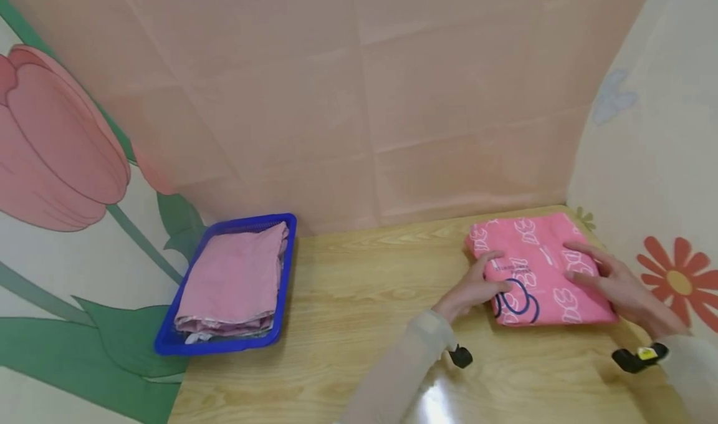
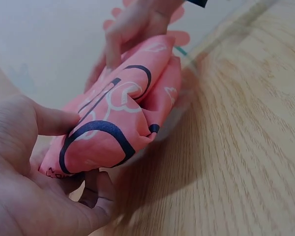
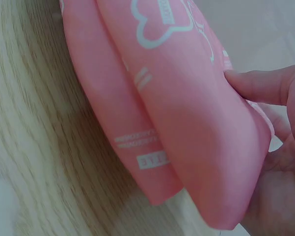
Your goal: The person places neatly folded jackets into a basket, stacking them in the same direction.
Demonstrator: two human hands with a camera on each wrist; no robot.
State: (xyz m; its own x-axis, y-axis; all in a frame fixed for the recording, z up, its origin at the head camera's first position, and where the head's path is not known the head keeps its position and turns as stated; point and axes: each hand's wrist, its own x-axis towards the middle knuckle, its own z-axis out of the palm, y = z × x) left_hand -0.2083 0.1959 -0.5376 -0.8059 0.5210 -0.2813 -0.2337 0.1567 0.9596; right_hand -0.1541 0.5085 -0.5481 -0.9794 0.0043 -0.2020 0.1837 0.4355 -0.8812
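A folded pink cloth (image 1: 538, 268) with white bow-like outlines and dark blue loops lies at the right end of the table. My left hand (image 1: 473, 284) grips its left side; in the left wrist view the thumb (image 2: 59, 120) lies on top and the fingers curl beneath the edge. On the opposite side my right hand (image 1: 614, 284) holds the cloth, its thumb (image 3: 257, 84) over the upper face and the other fingers under it in the right wrist view. Folded layers (image 3: 122, 113) show along the near side.
At the table's left stands a blue plastic basket (image 1: 283, 287) holding a stack of folded pale pink cloth (image 1: 235, 274). The wood-grain table (image 1: 359, 299) stretches between basket and cloth. A peach sheet (image 1: 359, 100) hangs behind; printed flower panels flank both sides.
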